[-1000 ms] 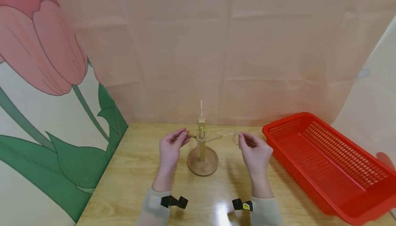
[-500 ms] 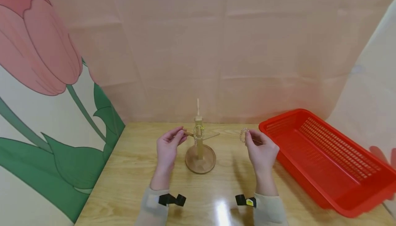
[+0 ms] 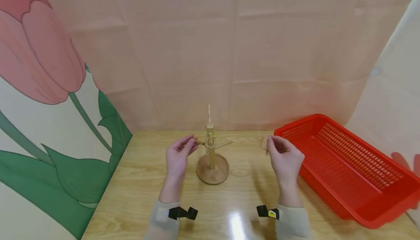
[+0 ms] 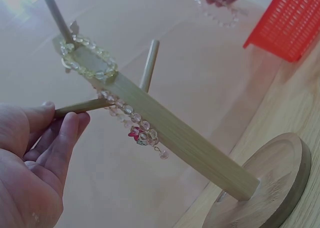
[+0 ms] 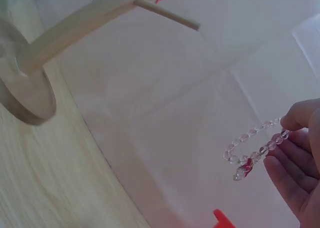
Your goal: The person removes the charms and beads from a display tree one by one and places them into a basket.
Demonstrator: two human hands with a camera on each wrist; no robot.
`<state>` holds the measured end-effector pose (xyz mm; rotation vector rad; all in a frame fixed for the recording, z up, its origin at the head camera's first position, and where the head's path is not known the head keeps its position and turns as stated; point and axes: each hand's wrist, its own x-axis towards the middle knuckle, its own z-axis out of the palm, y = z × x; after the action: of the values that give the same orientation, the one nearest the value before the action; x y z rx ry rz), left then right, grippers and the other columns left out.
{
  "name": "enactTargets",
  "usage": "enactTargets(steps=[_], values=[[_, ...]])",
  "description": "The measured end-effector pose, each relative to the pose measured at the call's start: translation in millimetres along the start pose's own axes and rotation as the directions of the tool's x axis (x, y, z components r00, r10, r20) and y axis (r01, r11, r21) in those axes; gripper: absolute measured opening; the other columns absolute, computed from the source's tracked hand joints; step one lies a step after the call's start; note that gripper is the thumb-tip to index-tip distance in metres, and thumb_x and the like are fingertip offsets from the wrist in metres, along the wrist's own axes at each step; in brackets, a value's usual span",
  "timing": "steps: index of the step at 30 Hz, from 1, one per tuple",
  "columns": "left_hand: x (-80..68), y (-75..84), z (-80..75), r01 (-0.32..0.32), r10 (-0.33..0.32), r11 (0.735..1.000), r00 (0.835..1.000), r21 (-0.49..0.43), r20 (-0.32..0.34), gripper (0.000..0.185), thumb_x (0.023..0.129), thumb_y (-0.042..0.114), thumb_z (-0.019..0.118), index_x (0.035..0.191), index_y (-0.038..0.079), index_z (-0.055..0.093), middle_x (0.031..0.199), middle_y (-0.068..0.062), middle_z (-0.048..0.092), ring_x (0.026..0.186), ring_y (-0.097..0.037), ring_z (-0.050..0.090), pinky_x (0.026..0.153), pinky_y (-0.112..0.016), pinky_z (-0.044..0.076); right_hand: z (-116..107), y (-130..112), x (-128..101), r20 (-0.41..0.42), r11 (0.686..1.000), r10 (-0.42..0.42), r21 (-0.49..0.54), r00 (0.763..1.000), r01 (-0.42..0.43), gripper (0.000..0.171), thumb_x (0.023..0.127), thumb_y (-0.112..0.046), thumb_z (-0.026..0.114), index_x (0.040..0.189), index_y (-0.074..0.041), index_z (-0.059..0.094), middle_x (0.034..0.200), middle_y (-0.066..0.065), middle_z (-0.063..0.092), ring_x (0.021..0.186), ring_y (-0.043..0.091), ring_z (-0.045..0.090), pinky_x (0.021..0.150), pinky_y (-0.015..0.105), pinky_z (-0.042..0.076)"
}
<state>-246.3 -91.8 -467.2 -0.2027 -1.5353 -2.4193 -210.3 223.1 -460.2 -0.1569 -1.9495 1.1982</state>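
A wooden stand (image 3: 212,161) with a round base and thin side pegs stands upright on the table. My left hand (image 3: 177,157) pinches its left peg (image 4: 82,108) near the end. On that same peg hangs a pinkish clear bead bracelet (image 4: 131,117) with a red charm. Higher up, a yellowish bead bracelet (image 4: 90,63) hangs round another peg. My right hand (image 3: 286,156), apart from the stand on its right, pinches a clear bead bracelet (image 5: 245,143) with a red charm and a dangling bead. The peg (image 5: 170,14) on the stand's right side bears nothing.
At the right of the table (image 3: 141,196) stands a red plastic basket (image 3: 344,181), close beside my right hand. A plain pinkish backdrop (image 3: 197,50) rises behind the table, and a tulip-patterned sheet (image 3: 46,50) covers the left.
My right hand has moved right, away from the stand and nearer the basket, still holding its bracelet. My left hand keeps its pinch on the peg.
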Motion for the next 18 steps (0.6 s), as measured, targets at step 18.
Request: enactTargets(steps=[18], values=[[-0.8, -1.6, -0.2, 0.003, -0.003, 1.0, 1.0, -0.008, 0.006, 0.018, 0.1, -0.009, 0.069, 0.117, -0.014, 0.073, 0.105, -0.021, 0.078, 0.087, -0.02, 0.079, 0.086, -0.036, 0.068, -74.5, -30.7, 69.4, 0.239, 0.945, 0.319, -0.012, 0.917, -0.326, 0.039, 0.103, -0.039, 0.073, 0.131, -0.011, 0.077, 0.109, -0.009, 0.076, 0.098, 0.013, 0.064, 0.075, 0.011, 0.056]])
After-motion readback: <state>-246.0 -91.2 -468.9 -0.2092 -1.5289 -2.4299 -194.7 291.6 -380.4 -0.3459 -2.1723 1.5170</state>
